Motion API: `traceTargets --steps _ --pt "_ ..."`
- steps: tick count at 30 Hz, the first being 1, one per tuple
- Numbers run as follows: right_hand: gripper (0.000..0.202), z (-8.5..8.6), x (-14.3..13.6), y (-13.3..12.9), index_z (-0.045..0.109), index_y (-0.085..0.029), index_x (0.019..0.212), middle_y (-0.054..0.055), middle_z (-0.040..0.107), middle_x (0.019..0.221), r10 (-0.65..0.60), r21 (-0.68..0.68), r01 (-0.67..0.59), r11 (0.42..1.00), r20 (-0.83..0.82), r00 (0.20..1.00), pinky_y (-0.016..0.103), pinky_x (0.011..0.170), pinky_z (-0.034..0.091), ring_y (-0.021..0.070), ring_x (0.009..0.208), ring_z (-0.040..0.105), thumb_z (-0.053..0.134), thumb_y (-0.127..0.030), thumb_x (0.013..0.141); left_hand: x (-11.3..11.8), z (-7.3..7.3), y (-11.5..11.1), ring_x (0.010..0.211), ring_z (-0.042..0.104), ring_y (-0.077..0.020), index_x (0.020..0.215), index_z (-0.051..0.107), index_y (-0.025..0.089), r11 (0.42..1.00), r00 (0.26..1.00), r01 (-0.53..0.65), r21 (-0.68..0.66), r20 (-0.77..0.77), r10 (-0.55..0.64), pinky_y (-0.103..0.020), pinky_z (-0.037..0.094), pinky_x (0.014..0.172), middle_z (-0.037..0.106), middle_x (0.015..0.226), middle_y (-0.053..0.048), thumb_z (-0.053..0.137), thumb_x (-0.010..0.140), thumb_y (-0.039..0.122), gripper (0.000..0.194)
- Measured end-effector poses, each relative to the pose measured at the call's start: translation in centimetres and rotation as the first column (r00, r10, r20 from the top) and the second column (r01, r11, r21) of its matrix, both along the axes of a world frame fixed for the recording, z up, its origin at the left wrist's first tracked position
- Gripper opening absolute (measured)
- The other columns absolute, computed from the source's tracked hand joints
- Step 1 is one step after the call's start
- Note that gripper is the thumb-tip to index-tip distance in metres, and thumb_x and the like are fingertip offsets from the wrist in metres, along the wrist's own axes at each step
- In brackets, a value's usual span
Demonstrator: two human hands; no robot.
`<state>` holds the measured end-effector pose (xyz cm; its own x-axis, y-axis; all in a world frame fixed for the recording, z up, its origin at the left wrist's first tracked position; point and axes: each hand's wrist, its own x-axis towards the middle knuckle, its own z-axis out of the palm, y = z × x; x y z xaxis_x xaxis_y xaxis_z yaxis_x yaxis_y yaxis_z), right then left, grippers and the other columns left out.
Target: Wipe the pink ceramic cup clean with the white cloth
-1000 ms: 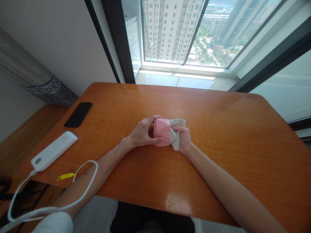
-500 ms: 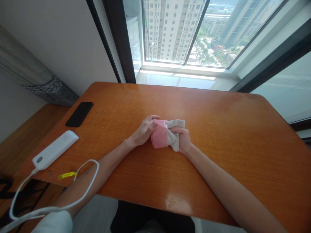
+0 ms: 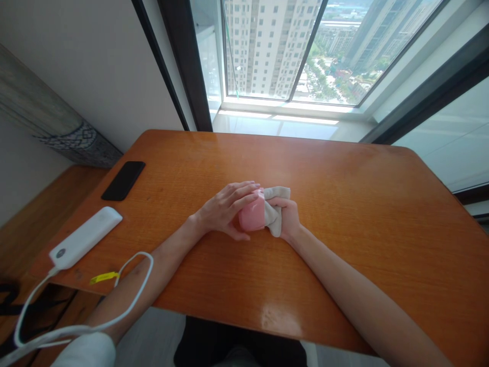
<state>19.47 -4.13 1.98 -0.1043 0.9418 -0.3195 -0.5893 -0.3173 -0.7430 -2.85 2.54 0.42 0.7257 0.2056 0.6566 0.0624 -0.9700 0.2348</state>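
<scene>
A pink box-like object (image 3: 252, 214) is held between my two hands above the middle of the wooden table (image 3: 324, 265). My left hand (image 3: 231, 206) lies over its left side, fingers across the top and thumb spread below. A light grey cloth (image 3: 273, 219) is bunched against the object's right side, partly at its open end. The fingers of my right hand (image 3: 288, 216) are wrapped into that cloth; some fingertips are hidden by it.
At the table's left lie a black phone (image 3: 123, 181) and a white power bank (image 3: 86, 238) with a white cable. The cable, with a yellow tag (image 3: 104, 278), loops over my left forearm. A window (image 3: 282, 51) is beyond the far edge.
My left hand has shifted its hold: its fingers now reach farther over the top of the pink object and its thumb has come out below. My right hand has barely moved.
</scene>
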Motion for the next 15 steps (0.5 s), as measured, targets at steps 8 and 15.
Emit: traceTargets --steps 8,15 --pt "0.017 0.4 -0.1 0.3 0.079 -0.018 0.073 0.005 0.079 0.074 -0.042 -0.059 0.041 0.997 -0.005 0.999 0.033 0.062 0.056 0.0228 0.070 0.069 0.076 -0.023 0.057 0.6 0.0 -0.5 0.153 0.057 -0.0431 0.173 0.023 0.028 0.994 0.994 -0.096 -0.049 -0.050 0.094 -0.063 0.055 0.122 0.051 0.166 -0.024 0.090 0.079 0.070 0.122" --pt "0.012 0.0 -0.1 0.1 0.076 -0.020 0.073 0.003 0.077 0.069 -0.003 -0.005 0.003 1.000 0.023 1.000 0.033 0.061 0.056 0.0234 0.067 0.070 0.075 -0.024 0.062 1.0 0.8 -1.4 0.128 0.071 -0.0359 0.158 0.042 0.026 0.907 0.992 -0.118 -0.405 -0.006 0.126 -0.051 0.062 0.107 0.063 0.146 -0.016 0.089 0.076 0.067 0.104"
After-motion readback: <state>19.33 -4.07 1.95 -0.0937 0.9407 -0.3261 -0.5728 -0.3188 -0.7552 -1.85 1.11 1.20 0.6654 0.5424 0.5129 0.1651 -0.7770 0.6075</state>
